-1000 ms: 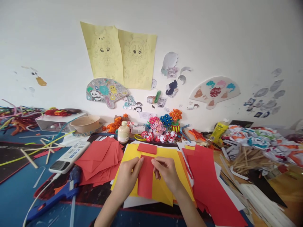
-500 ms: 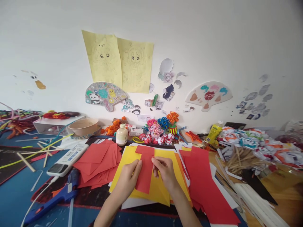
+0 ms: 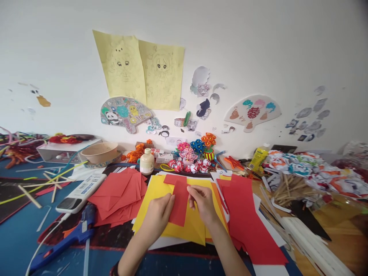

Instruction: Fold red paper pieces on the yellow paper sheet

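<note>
My left hand (image 3: 158,214) is closed, its thumb and fingers gripping the left edge of a red paper strip (image 3: 179,203). The right edge of that strip is pinched between the thumb and bent fingers of my right hand (image 3: 202,201). The strip stands roughly upright in view, above a stack of yellow paper (image 3: 197,230). Just beyond its top end, a second red paper piece (image 3: 172,179) lies crosswise on the yellow sheets. Some fingertips are hidden behind the strip and the hands.
Left of the stack are a pile of red paper squares (image 3: 120,195), a white power strip (image 3: 82,193) and a blue glue gun (image 3: 69,245). A cream bottle (image 3: 147,163) stands behind. To the right lie large red sheets (image 3: 250,218) and wooden sticks (image 3: 290,191).
The red strip has shifted slightly right and away from me, its top now separate from the crosswise red piece. Both hands moved with it; the camera view shifted a little.
</note>
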### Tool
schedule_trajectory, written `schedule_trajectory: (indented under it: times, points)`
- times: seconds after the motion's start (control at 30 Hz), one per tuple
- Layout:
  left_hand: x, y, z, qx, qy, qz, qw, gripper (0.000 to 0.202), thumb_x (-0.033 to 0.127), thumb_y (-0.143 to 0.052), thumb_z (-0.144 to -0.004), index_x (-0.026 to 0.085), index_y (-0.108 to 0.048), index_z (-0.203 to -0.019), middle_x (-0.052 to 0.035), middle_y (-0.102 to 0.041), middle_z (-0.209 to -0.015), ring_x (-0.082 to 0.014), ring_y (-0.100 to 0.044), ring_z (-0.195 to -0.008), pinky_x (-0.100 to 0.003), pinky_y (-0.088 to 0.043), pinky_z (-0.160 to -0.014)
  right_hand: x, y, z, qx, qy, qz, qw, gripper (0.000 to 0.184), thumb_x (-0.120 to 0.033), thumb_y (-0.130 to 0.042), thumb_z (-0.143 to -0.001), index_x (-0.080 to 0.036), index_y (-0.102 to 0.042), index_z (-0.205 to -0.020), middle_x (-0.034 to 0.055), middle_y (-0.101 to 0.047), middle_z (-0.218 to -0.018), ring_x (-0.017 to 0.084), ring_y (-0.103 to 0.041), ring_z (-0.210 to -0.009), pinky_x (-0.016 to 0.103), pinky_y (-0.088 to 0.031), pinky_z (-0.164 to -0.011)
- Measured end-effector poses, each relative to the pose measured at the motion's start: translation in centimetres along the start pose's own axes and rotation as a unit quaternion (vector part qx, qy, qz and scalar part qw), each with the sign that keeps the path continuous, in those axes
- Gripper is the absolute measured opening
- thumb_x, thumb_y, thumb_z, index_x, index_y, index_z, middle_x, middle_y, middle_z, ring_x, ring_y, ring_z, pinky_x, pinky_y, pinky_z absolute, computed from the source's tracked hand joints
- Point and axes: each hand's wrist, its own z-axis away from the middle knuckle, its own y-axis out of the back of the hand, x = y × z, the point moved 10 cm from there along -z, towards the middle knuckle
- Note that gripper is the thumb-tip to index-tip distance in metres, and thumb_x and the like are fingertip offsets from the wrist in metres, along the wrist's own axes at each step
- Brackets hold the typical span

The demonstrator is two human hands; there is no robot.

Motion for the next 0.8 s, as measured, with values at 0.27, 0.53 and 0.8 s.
schedule_trajectory:
  times: [0.27, 0.53, 0.8]
  points:
    - [0.5, -0.5, 0.2, -0.012, 0.0, 0.026, 1.0, 0.035, 0.032, -0.033, -0.095, 0.02, -0.027, -0.063, 0.0034, -0.04, -0.058, -0.0111, -0.037, -0.053, -0.026, -0.023, -0.054, -0.3, 1.2, -0.1, 0.022, 0.01, 0.011, 1.0, 0.039, -0.034, -0.059, -0.087, -0.016, -0.053, -0.053, -0.0027, -0.048, -0.041, 0.009, -0.041, -0.037, 0.022, -0.03, -0.041]
    - [1.6, -0.9, 0.6, -0.053, -0.025, 0.036, 0.998, 0.032, 0.033, -0.03, -0.096, 0.02, -0.031, -0.067, 0.0014, -0.045, -0.066, -0.0129, -0.041, -0.061, -0.025, -0.028, -0.059, -0.2, 2.7, -0.3, 0.059, 0.015, 0.013, 0.998, 0.04, -0.034, -0.061, -0.084, -0.017, -0.051, -0.05, -0.0027, -0.046, -0.043, 0.009, -0.04, -0.039, 0.022, -0.029, -0.041]
    - [-0.1, -1.1, 0.5, -0.036, 0.001, -0.004, 0.999, 0.041, 0.039, -0.029, -0.096, 0.02, -0.027, -0.06, 0.0034, -0.037, -0.054, -0.0106, -0.034, -0.05, -0.027, -0.021, -0.054, -0.1, 2.8, -0.2, 0.073, 0.018, 0.011, 0.997, 0.039, -0.034, -0.061, -0.085, -0.016, -0.053, -0.051, -0.0024, -0.047, -0.044, 0.01, -0.041, -0.04, 0.022, -0.029, -0.041]
